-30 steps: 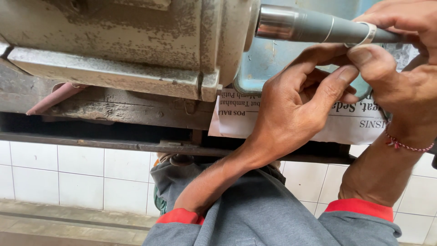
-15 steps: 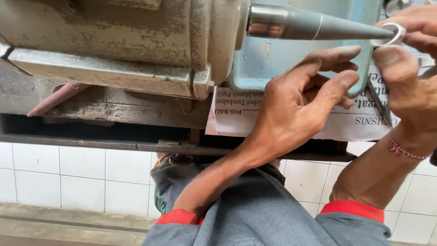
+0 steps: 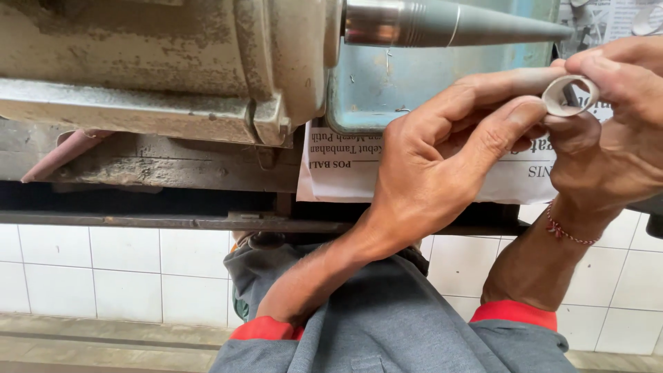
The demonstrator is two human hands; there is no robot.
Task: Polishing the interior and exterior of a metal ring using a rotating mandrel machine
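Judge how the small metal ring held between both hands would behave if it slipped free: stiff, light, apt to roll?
The ring looks thin-walled and metallic, so probably stiff and light. Its round band would likely roll if dropped on edge. The left hand and right hand pinch it with fingertips only, which suggests it is easy to fumble.

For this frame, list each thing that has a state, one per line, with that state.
Ring: off the mandrel, pinched in both hands' fingertips.
Tapered mandrel: lying level, bare, tip pointing right.
Left hand: fingers on the ring.
Right hand: gripping the ring.
Newspaper sheet: spread flat under the machine.
Machine housing: worn, paint chipped.
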